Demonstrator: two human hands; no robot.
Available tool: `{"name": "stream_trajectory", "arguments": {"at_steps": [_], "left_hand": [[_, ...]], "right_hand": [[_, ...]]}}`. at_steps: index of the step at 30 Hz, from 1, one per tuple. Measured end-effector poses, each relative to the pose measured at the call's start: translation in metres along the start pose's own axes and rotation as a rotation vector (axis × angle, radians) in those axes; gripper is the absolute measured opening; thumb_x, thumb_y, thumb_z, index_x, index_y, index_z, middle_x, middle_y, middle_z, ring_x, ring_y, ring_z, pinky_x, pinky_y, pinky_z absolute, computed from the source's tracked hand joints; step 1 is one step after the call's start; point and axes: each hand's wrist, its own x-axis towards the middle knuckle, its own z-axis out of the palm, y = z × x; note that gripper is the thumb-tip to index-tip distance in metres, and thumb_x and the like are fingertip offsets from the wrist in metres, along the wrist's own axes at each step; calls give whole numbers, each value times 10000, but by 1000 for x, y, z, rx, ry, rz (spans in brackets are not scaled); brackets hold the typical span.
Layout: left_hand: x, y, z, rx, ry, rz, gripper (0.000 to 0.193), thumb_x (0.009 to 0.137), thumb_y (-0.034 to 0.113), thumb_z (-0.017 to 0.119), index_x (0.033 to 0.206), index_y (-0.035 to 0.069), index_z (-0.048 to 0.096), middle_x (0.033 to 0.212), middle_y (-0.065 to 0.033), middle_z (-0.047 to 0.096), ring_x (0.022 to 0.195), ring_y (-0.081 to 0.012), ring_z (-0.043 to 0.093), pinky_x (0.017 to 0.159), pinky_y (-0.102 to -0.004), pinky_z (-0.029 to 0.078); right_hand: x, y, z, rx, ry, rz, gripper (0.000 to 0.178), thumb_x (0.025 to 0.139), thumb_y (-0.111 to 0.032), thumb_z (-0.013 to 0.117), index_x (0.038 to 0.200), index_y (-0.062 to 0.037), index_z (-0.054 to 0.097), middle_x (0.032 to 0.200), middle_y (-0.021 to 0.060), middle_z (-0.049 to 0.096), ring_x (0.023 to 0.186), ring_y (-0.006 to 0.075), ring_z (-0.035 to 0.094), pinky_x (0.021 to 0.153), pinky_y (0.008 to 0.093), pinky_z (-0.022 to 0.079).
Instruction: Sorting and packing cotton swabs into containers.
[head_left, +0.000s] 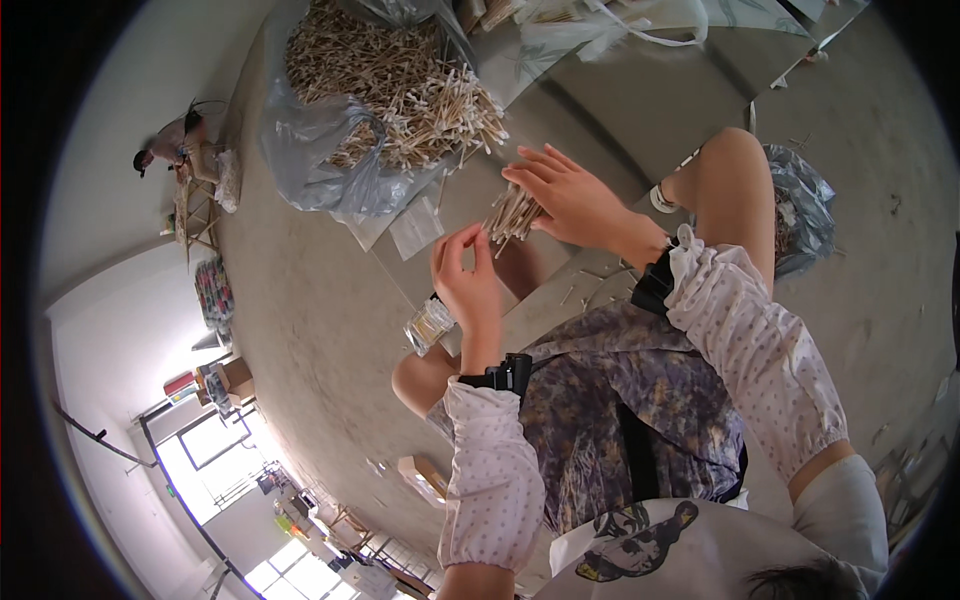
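Note:
A bundle of wooden-stick cotton swabs [513,213] is held in my right hand [578,200], between the thumb and the outstretched fingers. Close against the bundle's left side is my left hand [468,275], its thumb and forefinger brought together in a pinch. Whether a single swab sits between those fingertips is too small to tell. Just beyond both hands, a large heap of loose cotton swabs [400,95] fills an opened grey plastic bag [300,160]. Under the left wrist lies a small clear container [428,324] with pale contents. A small clear plastic bag [417,229] lies flat left of the bundle.
Stray swabs lie on the floor [330,290] and near my lap. A second grey bag [805,210] rests beyond my right knee. White plastic bags [580,35] are at the top. An open cardboard box [424,480] is by my left side. Another person [180,145] sits far left.

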Motion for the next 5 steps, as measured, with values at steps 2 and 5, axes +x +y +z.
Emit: {"name": "stream_trajectory", "arguments": {"at_steps": [2, 5], "left_hand": [[1, 9, 3, -57, 38, -14, 51, 881, 66, 700, 928, 50, 711, 908, -77, 666, 898, -260, 626, 801, -374, 494], [0, 28, -1, -96, 29, 14, 79, 866, 76, 721, 944, 74, 726, 910, -78, 668, 893, -237, 630, 805, -381, 500]], "right_hand": [[-2, 3, -1, -25, -5, 12, 710, 751, -200, 789, 1374, -58, 477, 1383, 95, 548, 1418, 279, 380, 1224, 441, 237], [1, 4, 5, -72, -62, 9, 792, 752, -253, 787, 1444, -92, 436, 1408, 125, 524, 1425, 263, 375, 1230, 421, 213]]}}
